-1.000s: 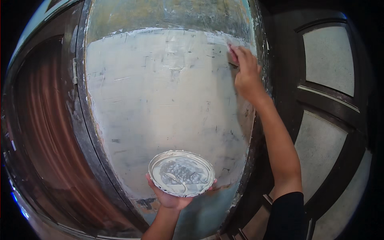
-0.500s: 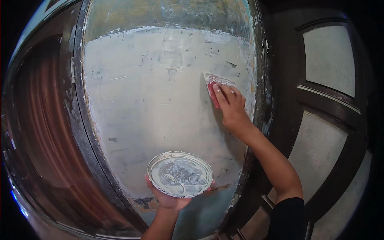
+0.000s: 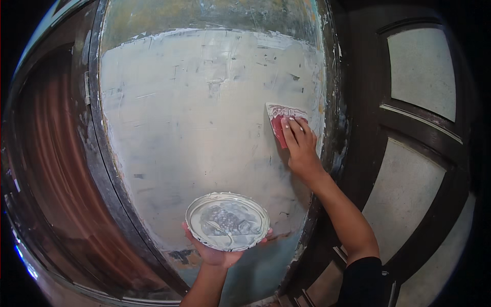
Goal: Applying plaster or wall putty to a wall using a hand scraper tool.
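Note:
From below, my left hand [image 3: 214, 256] holds a round, shallow lid [image 3: 192, 225] whose inside and rim are smeared with off-white filler paste. Its fingertips show at the lid's left and right edges. My right hand [image 3: 304, 146] grips a red putty spreader [image 3: 277, 132] with its fingers pressed on the face. White paste coats the spreader's upper edge, which lies against the wall panel [image 3: 204, 123] near its right side. Off-white filler covers most of that panel, with thin dark scratches and patches showing through.
Above the coated area is a bare greenish-brown strip [image 3: 215, 15]; bluish wall [image 3: 255, 273] shows below. On the left stands a dark frame with a reddish-brown curtain [image 3: 56, 169] behind it. To the right is a dark wooden door [image 3: 373, 128] with pale inset panels.
My right hand and the spreader have moved slightly down and to the right on the panel. More of the spreader's red face shows. The lid stays in nearly the same place.

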`<action>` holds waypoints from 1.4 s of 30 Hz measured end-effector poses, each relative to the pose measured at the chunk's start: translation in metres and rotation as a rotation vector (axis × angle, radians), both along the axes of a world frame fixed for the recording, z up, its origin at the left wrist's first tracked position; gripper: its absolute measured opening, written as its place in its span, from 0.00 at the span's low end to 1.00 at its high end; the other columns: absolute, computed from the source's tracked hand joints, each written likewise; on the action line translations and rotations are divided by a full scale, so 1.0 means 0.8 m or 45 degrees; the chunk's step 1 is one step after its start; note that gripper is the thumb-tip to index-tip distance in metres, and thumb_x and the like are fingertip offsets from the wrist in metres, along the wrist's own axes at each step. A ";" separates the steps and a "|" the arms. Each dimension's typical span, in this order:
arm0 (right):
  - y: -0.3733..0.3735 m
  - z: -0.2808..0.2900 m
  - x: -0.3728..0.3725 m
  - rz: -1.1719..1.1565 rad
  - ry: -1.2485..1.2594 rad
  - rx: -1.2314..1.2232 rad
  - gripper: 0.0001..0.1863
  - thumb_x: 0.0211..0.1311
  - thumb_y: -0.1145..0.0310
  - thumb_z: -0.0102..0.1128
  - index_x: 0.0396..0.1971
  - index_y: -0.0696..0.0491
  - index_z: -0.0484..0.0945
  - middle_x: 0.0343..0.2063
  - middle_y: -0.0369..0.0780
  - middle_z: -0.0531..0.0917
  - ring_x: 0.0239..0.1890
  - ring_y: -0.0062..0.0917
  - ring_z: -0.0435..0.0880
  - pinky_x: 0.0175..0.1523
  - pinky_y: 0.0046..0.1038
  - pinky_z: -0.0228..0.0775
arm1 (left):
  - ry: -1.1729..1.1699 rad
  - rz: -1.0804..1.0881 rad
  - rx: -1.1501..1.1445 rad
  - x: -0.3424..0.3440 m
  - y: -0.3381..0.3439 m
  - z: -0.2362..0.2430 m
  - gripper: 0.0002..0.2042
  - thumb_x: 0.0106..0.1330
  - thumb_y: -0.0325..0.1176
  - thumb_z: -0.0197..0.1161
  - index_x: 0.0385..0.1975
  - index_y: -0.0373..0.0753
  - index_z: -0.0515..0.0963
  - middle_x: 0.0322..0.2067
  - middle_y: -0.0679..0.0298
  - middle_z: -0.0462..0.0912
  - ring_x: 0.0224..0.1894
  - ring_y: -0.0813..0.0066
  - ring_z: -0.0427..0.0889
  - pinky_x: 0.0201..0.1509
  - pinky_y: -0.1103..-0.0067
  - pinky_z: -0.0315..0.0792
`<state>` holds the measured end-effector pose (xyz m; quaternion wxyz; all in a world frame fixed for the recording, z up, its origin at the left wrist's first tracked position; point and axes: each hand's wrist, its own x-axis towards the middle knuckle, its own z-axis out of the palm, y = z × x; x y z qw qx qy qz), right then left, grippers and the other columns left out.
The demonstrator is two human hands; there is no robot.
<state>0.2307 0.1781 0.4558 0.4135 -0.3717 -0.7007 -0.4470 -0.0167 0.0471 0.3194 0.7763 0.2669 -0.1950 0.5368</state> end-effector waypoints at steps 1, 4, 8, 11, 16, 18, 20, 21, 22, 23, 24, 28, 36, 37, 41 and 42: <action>-0.002 0.002 0.001 0.050 0.043 0.083 0.37 0.60 0.80 0.49 0.73 0.55 0.62 0.68 0.45 0.66 0.72 0.43 0.61 0.72 0.48 0.51 | -0.014 0.005 -0.026 0.000 -0.001 0.002 0.64 0.46 0.90 0.44 0.76 0.45 0.51 0.67 0.31 0.62 0.58 0.15 0.71 0.53 0.34 0.74; -0.017 0.060 0.003 0.129 0.150 0.200 0.37 0.59 0.82 0.49 0.73 0.56 0.62 0.69 0.45 0.66 0.72 0.44 0.60 0.73 0.48 0.50 | -0.013 -0.043 -0.005 0.004 -0.002 0.005 0.64 0.46 0.90 0.44 0.76 0.45 0.51 0.67 0.32 0.62 0.58 0.14 0.70 0.53 0.34 0.73; 0.013 0.084 0.020 0.028 0.284 0.177 0.37 0.59 0.83 0.48 0.72 0.55 0.62 0.69 0.46 0.66 0.73 0.45 0.60 0.74 0.48 0.50 | 0.027 -0.032 -0.016 0.011 0.000 0.002 0.64 0.46 0.90 0.43 0.76 0.45 0.51 0.67 0.33 0.62 0.58 0.14 0.70 0.53 0.33 0.73; 0.019 0.043 0.003 0.014 0.267 0.044 0.37 0.58 0.84 0.48 0.73 0.55 0.62 0.70 0.46 0.66 0.73 0.45 0.59 0.74 0.49 0.50 | -0.019 -0.087 -0.034 0.005 0.000 -0.004 0.63 0.46 0.90 0.43 0.77 0.47 0.51 0.68 0.34 0.63 0.58 0.14 0.69 0.55 0.32 0.72; -0.003 -0.010 -0.005 0.080 0.144 -0.063 0.38 0.56 0.86 0.47 0.72 0.56 0.63 0.69 0.47 0.67 0.73 0.47 0.60 0.75 0.49 0.50 | -0.003 -0.012 0.011 -0.001 0.001 -0.005 0.62 0.47 0.90 0.43 0.77 0.48 0.50 0.69 0.36 0.61 0.59 0.14 0.69 0.54 0.33 0.71; -0.002 0.023 0.001 0.255 0.210 0.246 0.39 0.53 0.88 0.46 0.71 0.57 0.64 0.68 0.49 0.69 0.71 0.50 0.62 0.74 0.48 0.52 | 0.009 -0.006 0.041 0.001 0.003 -0.001 0.62 0.48 0.89 0.44 0.77 0.47 0.50 0.69 0.36 0.60 0.60 0.14 0.68 0.55 0.33 0.71; -0.003 0.075 0.001 0.270 0.264 0.259 0.40 0.51 0.90 0.45 0.70 0.58 0.66 0.66 0.50 0.71 0.70 0.50 0.64 0.74 0.47 0.53 | 0.027 -0.010 0.065 0.002 0.002 -0.001 0.61 0.48 0.89 0.44 0.77 0.47 0.50 0.70 0.36 0.60 0.60 0.14 0.67 0.55 0.33 0.71; 0.004 0.097 0.006 0.288 0.263 0.273 0.40 0.51 0.90 0.44 0.70 0.57 0.66 0.66 0.51 0.71 0.70 0.50 0.64 0.74 0.48 0.53 | 0.010 -0.055 0.040 0.003 0.001 0.000 0.61 0.49 0.89 0.44 0.77 0.47 0.50 0.70 0.36 0.60 0.60 0.14 0.67 0.56 0.32 0.70; 0.008 0.111 0.012 0.304 0.262 0.288 0.40 0.52 0.90 0.44 0.70 0.57 0.66 0.66 0.51 0.70 0.71 0.50 0.64 0.74 0.48 0.53 | -0.006 -0.102 0.015 0.006 0.001 0.000 0.61 0.49 0.89 0.45 0.77 0.47 0.49 0.70 0.36 0.60 0.61 0.13 0.67 0.56 0.32 0.70; 0.013 0.118 0.011 0.345 0.237 0.164 0.39 0.54 0.89 0.45 0.70 0.56 0.66 0.68 0.51 0.69 0.72 0.50 0.62 0.76 0.50 0.50 | -0.006 -0.092 0.016 0.004 0.000 0.000 0.61 0.49 0.89 0.45 0.77 0.47 0.49 0.70 0.36 0.60 0.61 0.13 0.67 0.56 0.32 0.70; 0.016 0.113 0.007 0.355 0.237 0.164 0.39 0.54 0.89 0.45 0.70 0.56 0.66 0.68 0.51 0.69 0.72 0.50 0.62 0.76 0.50 0.50 | -0.014 -0.071 -0.010 0.004 -0.002 0.001 0.62 0.49 0.89 0.45 0.77 0.47 0.49 0.70 0.35 0.60 0.60 0.13 0.67 0.56 0.32 0.70; 0.011 0.040 -0.018 0.253 0.173 -0.025 0.38 0.56 0.88 0.46 0.71 0.54 0.65 0.70 0.52 0.67 0.75 0.52 0.57 0.79 0.51 0.43 | -0.047 -0.017 0.052 -0.008 0.001 -0.008 0.62 0.49 0.89 0.44 0.77 0.45 0.49 0.70 0.34 0.59 0.60 0.13 0.67 0.57 0.33 0.70; -0.005 0.036 -0.014 0.423 0.237 0.245 0.35 0.54 0.89 0.47 0.67 0.59 0.70 0.65 0.53 0.74 0.70 0.57 0.66 0.76 0.52 0.50 | -0.010 0.068 0.163 -0.005 0.003 -0.011 0.65 0.48 0.88 0.49 0.77 0.39 0.48 0.70 0.32 0.58 0.62 0.14 0.66 0.61 0.37 0.70; -0.004 0.068 -0.017 0.425 0.231 0.288 0.36 0.54 0.89 0.46 0.67 0.58 0.70 0.65 0.53 0.74 0.70 0.56 0.66 0.76 0.52 0.50 | -0.006 0.070 0.188 -0.008 0.004 -0.013 0.65 0.48 0.87 0.49 0.77 0.38 0.47 0.70 0.31 0.57 0.62 0.14 0.65 0.62 0.37 0.69; 0.019 0.132 -0.003 0.388 0.145 0.237 0.36 0.55 0.89 0.46 0.68 0.56 0.69 0.65 0.52 0.74 0.71 0.55 0.65 0.76 0.53 0.50 | 0.133 0.096 0.100 -0.006 0.000 -0.013 0.61 0.49 0.87 0.47 0.76 0.47 0.50 0.71 0.39 0.59 0.62 0.14 0.64 0.57 0.28 0.67; 0.022 0.124 -0.010 0.393 0.144 0.236 0.36 0.55 0.89 0.46 0.68 0.56 0.69 0.65 0.52 0.74 0.71 0.55 0.65 0.76 0.53 0.50 | 0.132 0.101 0.099 -0.007 -0.001 -0.015 0.61 0.49 0.87 0.47 0.76 0.47 0.50 0.71 0.39 0.59 0.62 0.14 0.64 0.57 0.28 0.67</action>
